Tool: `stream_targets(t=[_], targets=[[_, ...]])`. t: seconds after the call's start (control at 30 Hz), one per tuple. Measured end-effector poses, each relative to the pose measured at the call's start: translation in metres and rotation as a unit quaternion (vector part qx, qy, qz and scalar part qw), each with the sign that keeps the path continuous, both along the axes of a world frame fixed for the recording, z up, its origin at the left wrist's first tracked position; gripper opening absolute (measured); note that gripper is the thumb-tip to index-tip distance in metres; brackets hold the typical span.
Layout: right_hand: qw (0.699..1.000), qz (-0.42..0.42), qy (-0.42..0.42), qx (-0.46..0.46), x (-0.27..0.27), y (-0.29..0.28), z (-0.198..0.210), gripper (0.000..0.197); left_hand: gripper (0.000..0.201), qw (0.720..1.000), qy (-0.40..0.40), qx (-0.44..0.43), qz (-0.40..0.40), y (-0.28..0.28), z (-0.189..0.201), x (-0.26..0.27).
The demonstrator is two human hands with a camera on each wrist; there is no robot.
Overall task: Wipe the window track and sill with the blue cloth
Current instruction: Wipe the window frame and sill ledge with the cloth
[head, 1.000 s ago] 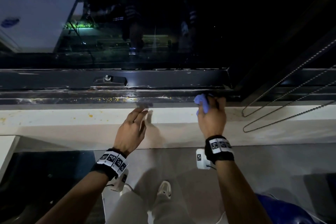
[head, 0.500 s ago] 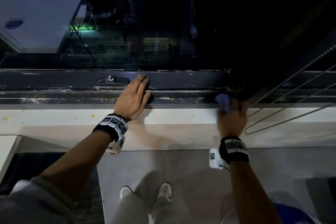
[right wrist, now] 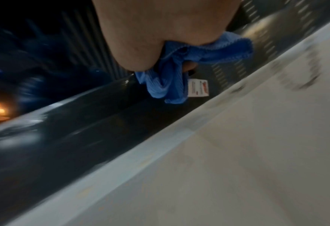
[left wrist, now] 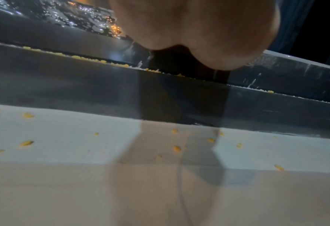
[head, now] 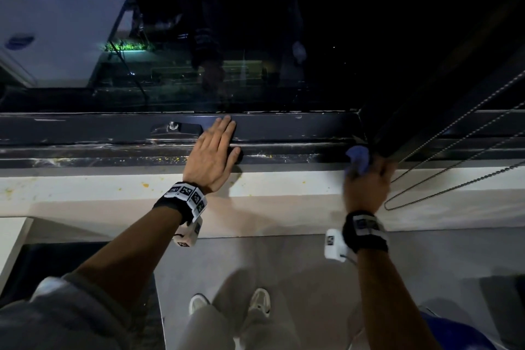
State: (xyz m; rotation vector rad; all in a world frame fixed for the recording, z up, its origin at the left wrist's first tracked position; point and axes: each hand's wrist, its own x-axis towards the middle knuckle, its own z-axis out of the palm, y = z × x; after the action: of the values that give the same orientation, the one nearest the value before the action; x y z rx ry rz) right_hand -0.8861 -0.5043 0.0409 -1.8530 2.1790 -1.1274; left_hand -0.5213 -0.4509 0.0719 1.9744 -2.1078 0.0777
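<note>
Each of my wrists wears a black band: my left wristband (head: 181,202) carries a row of white tiles printed with black square markers, my right wristband (head: 365,231) the same, blurred. A small white camera box (head: 189,233) hangs under the left, another white box (head: 335,244) under the right. Grey sleeve (head: 56,318), light trousers (head: 224,324), white shoes (head: 260,302).

Cloth tag (right wrist: 198,87) print (seemingly) illegible

Your left hand (left wrist: 197,30) fills the top of the left wrist view, above the dark window track (left wrist: 63,79) and white sill (left wrist: 63,137), both scattered with yellow crumbs (left wrist: 176,148).
</note>
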Motion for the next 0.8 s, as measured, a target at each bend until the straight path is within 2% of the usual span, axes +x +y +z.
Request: stream_targets(t=[0.03, 0.1, 0.17, 0.23, 0.3, 0.37, 0.4, 0.47, 0.53, 0.63, 0.7, 0.8], targets=[[0.999, -0.035, 0.009, 0.004, -0.016, -0.007, -0.002, 0.051, 0.064, 1.000, -0.001, 0.003, 0.002, 0.000, 0.000, 0.000], [0.998, -0.051, 0.028, 0.002, -0.027, -0.017, -0.012, 0.057, 0.064, 1.000, -0.001, 0.005, 0.008, -0.001, -0.001, -0.002], [0.998, -0.060, -0.001, -0.011, -0.005, -0.016, -0.015, 0.059, 0.064, 1.000, -0.005, 0.003, 0.015, -0.002, -0.003, -0.004], [1.000, -0.014, -0.024, -0.003, 0.031, -0.003, -0.012, 0.057, 0.064, 1.000, -0.006, -0.001, 0.017, -0.003, -0.004, -0.004], [0.996, 0.082, 0.022, 0.025, 0.049, 0.013, -0.011, 0.053, 0.064, 1.000, -0.004, -0.003, 0.019, -0.002, -0.004, -0.005], [0.990, 0.114, 0.076, 0.026, 0.032, 0.011, -0.008, 0.042, 0.064, 1.000, -0.003, -0.002, 0.014, -0.003, -0.004, -0.005], [0.993, 0.084, 0.079, 0.017, 0.017, 0.005, -0.008, 0.036, 0.064, 1.000, -0.004, -0.003, 0.014, -0.003, -0.004, -0.004], [0.999, -0.036, 0.004, 0.006, -0.004, -0.008, -0.008, 0.037, 0.064, 1.000, -0.006, 0.002, 0.017, -0.003, -0.004, -0.004], [0.996, -0.077, -0.047, 0.010, -0.003, -0.014, -0.015, 0.041, 0.065, 1.000, -0.010, 0.002, 0.019, -0.003, -0.005, -0.005], [1.000, -0.018, -0.009, 0.011, 0.045, -0.007, -0.027, 0.043, 0.064, 1.000, -0.012, -0.002, 0.020, -0.003, -0.005, -0.006], [0.999, 0.036, -0.034, 0.021, 0.080, 0.010, -0.028, 0.040, 0.064, 1.000, -0.015, -0.005, 0.022, -0.002, -0.006, -0.006], [0.995, 0.096, -0.013, 0.015, 0.080, 0.020, -0.015, 0.033, 0.064, 1.000, -0.015, -0.004, 0.019, -0.003, -0.005, -0.005]])
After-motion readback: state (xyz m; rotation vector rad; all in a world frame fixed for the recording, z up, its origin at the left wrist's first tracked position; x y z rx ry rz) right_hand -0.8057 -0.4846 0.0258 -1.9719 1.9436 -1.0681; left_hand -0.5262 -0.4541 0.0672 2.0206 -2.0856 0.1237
